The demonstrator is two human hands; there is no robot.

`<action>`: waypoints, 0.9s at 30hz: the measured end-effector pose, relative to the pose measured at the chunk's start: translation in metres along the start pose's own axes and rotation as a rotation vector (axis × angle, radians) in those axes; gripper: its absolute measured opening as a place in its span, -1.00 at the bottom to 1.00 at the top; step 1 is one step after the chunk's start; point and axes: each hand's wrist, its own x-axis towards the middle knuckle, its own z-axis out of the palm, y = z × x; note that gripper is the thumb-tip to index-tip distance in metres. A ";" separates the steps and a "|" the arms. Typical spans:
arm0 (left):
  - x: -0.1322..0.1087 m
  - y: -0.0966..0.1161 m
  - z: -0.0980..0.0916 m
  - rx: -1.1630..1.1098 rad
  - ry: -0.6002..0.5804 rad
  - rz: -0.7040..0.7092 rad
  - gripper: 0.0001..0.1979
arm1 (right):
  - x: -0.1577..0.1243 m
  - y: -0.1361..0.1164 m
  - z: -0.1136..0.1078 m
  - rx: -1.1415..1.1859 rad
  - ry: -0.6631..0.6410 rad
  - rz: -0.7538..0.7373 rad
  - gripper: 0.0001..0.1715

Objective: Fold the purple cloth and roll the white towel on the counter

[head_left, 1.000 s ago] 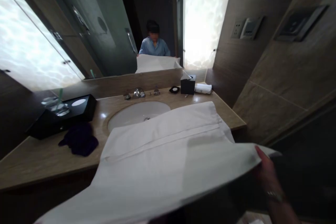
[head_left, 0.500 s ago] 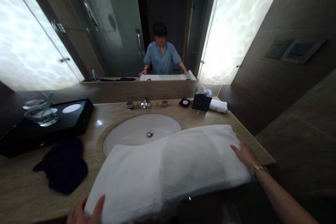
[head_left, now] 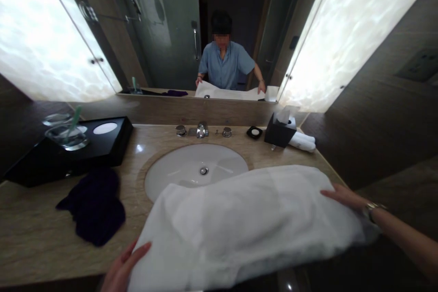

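Observation:
A wide white cloth (head_left: 239, 223) stretches between my two hands, over the front edge of the counter and the near part of the sink (head_left: 171, 166). At its lower left end my left hand (head_left: 125, 267) grips it, thumb on top. My right hand (head_left: 345, 196), with a metal watch on the wrist, holds the right end; its other fingers are hidden behind the cloth. The cloth sags a little and its lower edge is blurred.
A dark purple cloth (head_left: 96, 205) lies on the counter (head_left: 34, 237) at left, below a black tray (head_left: 112, 146) with glasses (head_left: 66, 134). Behind the sink stand the faucet (head_left: 201, 131), a soap dish (head_left: 254, 132), a tissue box (head_left: 279, 131) and a rolled white towel (head_left: 303, 141).
The view has shifted, so the counter things appear farther right. My right hand has moved outward with its end of the cloth, and the cloth's shape has changed. Both hands keep their hold.

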 end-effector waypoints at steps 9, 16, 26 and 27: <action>-0.045 -0.063 0.192 1.113 -0.646 0.760 -0.34 | -0.071 -0.130 0.115 -0.428 -0.435 -0.462 -0.24; -0.044 -0.093 0.161 0.972 0.158 0.992 -0.30 | -0.052 -0.108 0.159 -0.574 0.105 -0.945 -0.45; -0.116 -0.084 0.167 0.587 0.152 0.819 -0.49 | -0.015 -0.087 0.161 0.263 -0.105 -0.765 -0.14; -0.137 -0.070 0.191 0.688 0.133 1.018 -0.55 | -0.010 -0.092 0.151 0.466 -0.172 -0.675 -0.10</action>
